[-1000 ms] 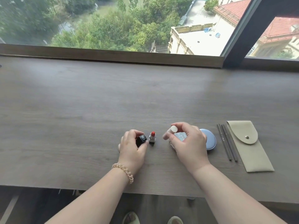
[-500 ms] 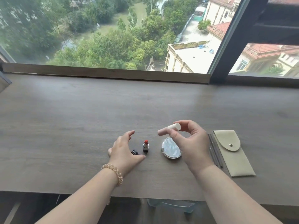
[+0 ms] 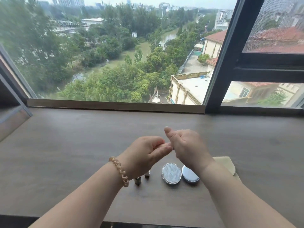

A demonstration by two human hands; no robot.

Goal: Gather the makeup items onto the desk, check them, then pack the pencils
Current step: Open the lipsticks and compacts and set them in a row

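Observation:
Both my hands are raised above the desk [image 3: 65, 153] and meet in the middle. My right hand [image 3: 189, 148] is closed around a small white tube [image 3: 167, 128], and only its pale tip shows above the fist. My left hand [image 3: 148, 153] pinches at the lower end of the tube, where the fingertips touch my right hand. Below them stand an uncapped lipstick [image 3: 146, 175] and its dark cap [image 3: 137, 181]. A silver compact [image 3: 171, 173] and a blue-grey compact [image 3: 190, 176] lie side by side. My right forearm covers the pencils and much of the beige pouch [image 3: 225, 163].
The wooden desk runs along a wide window with a raised sill [image 3: 115, 106] at the back. A dark window frame [image 3: 218, 63] rises at the right. A shelf panel [image 3: 13, 119] juts in at the far left.
Both hands rose from the desk and came together around the tube. My left hand left the lipstick cap. The camera tilted up, showing more window.

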